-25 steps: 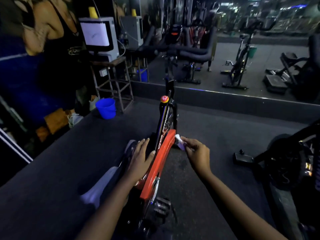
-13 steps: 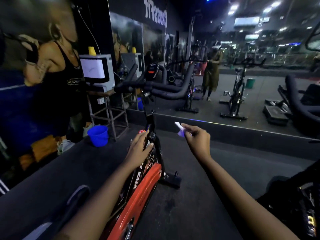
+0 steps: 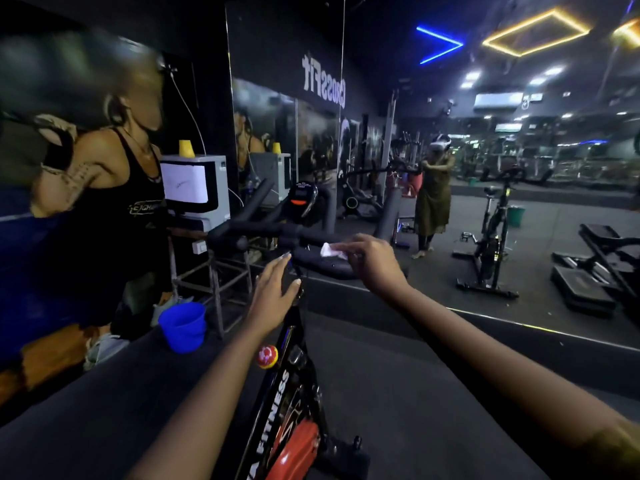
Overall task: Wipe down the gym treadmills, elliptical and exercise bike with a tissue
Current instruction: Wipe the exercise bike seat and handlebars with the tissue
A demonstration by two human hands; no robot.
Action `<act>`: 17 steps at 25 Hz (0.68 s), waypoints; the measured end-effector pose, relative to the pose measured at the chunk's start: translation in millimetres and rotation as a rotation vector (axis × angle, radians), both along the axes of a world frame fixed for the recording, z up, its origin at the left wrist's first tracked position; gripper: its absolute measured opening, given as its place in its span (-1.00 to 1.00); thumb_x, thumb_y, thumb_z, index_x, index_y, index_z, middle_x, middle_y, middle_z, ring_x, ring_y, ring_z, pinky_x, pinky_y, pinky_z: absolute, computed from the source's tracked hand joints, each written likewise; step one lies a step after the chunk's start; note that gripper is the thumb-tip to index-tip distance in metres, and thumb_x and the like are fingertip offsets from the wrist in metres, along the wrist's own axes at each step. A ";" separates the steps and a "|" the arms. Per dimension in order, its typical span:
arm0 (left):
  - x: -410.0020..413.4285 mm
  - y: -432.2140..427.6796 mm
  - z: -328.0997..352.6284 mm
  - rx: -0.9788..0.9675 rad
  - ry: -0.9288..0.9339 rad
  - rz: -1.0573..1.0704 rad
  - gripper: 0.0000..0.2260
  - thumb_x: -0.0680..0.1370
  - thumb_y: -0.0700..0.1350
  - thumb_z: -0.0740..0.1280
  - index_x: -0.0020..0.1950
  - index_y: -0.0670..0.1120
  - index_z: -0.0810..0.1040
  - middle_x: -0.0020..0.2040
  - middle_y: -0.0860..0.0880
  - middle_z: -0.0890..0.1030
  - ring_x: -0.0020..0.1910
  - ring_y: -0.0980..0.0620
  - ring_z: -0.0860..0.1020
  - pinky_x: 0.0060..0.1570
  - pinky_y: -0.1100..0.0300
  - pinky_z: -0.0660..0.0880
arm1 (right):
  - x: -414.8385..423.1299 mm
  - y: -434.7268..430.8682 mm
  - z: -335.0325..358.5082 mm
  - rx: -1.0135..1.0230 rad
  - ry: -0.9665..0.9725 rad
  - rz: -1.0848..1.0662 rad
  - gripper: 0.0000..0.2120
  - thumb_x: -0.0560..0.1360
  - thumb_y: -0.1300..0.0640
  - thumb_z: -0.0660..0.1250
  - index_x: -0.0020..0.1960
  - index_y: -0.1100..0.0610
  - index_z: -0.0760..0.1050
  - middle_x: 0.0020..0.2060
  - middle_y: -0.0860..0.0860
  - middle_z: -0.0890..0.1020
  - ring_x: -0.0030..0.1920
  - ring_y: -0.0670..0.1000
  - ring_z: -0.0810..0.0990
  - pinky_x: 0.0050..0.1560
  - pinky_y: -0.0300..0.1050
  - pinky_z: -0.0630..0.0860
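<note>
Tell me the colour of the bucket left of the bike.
Blue. The bucket shows plainly in the head view.

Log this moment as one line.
right hand pinches tissue on handlebar | left hand fingers straight, near bike post

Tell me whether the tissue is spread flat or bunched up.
Bunched up: the tissue is a small crumpled wad pinched in the right hand, at the bike's black handlebar.

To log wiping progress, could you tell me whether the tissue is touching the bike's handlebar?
Touching. The head view shows the tissue, pinched in the right hand, pressed on the handlebar.
</note>
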State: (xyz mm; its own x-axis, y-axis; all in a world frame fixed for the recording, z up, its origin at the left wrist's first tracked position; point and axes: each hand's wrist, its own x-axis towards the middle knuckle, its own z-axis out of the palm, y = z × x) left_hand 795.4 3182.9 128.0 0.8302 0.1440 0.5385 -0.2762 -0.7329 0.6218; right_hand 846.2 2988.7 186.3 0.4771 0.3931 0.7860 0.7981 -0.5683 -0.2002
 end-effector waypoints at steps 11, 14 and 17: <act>95.8 38.5 -14.3 0.350 -0.068 -0.085 -0.37 0.48 0.23 0.18 0.49 0.00 0.27 0.49 -0.03 0.28 0.50 -0.01 0.16 0.48 -0.03 0.09 | 97.9 18.2 -13.0 -0.459 -0.188 0.371 -0.70 0.52 0.06 0.19 0.03 0.16 0.65 0.01 0.06 0.67 -0.02 0.03 0.63 -0.02 -0.21 0.46; 101.8 39.0 -12.9 0.336 -0.128 -0.093 -0.40 0.47 0.23 0.14 0.42 -0.07 0.41 0.43 -0.08 0.39 0.46 -0.09 0.25 0.43 -0.03 0.12 | 94.2 -24.2 -17.8 -0.481 -0.166 0.395 -0.61 0.62 0.03 0.08 0.07 0.19 0.64 0.06 0.09 0.65 0.00 0.08 0.64 0.00 -0.07 0.53; 102.7 39.0 -18.0 0.316 -0.134 -0.075 -0.42 0.50 0.23 0.14 0.43 -0.03 0.39 0.44 -0.07 0.37 0.47 -0.06 0.24 0.44 -0.11 0.19 | 95.9 -46.4 -14.7 -0.436 -0.178 0.428 -0.64 0.62 0.05 0.10 0.05 0.17 0.64 0.05 0.06 0.65 0.01 0.01 0.63 0.03 -0.15 0.54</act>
State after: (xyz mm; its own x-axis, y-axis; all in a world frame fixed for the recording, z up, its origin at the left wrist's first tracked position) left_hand 898.0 3221.9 110.0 0.7509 -0.1061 0.6519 -0.4006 -0.8578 0.3219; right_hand 942.1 2942.3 171.6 0.0837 0.8222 0.5631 0.9724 -0.1907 0.1340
